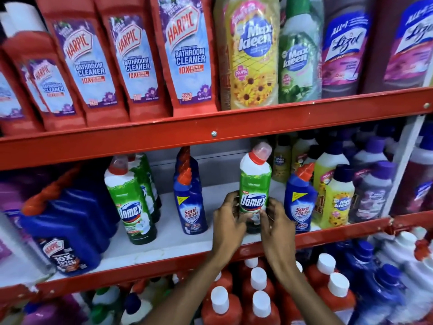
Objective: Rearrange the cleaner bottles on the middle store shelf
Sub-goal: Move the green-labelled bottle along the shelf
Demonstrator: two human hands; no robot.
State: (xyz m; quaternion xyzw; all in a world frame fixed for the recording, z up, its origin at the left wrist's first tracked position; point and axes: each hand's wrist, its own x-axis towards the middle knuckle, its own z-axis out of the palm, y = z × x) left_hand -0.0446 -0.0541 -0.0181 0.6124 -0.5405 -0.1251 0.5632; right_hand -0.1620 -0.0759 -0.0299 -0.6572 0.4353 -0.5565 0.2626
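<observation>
A green-and-white Domex bottle (pixel 255 184) with a red cap stands upright near the front of the middle shelf (pixel 178 240). My left hand (pixel 228 221) and my right hand (pixel 274 221) clasp its lower part from both sides. A row of green Domex bottles (pixel 131 202) stands further left on the same shelf. Blue Sani Fresh bottles stand on either side of my hands, one row to the left (pixel 191 205) and one bottle just to the right (pixel 300 202). Blue Harpic bottles (pixel 68 228) fill the far left.
Yellow Max Kleen (pixel 337 200) and purple bottles crowd the shelf's right end. Red Harpic bathroom cleaners (pixel 138 62) line the upper shelf. Red bottles with white caps (pixel 260 301) fill the lower shelf under my arms. Bare white shelf shows between the Domex row and my hands.
</observation>
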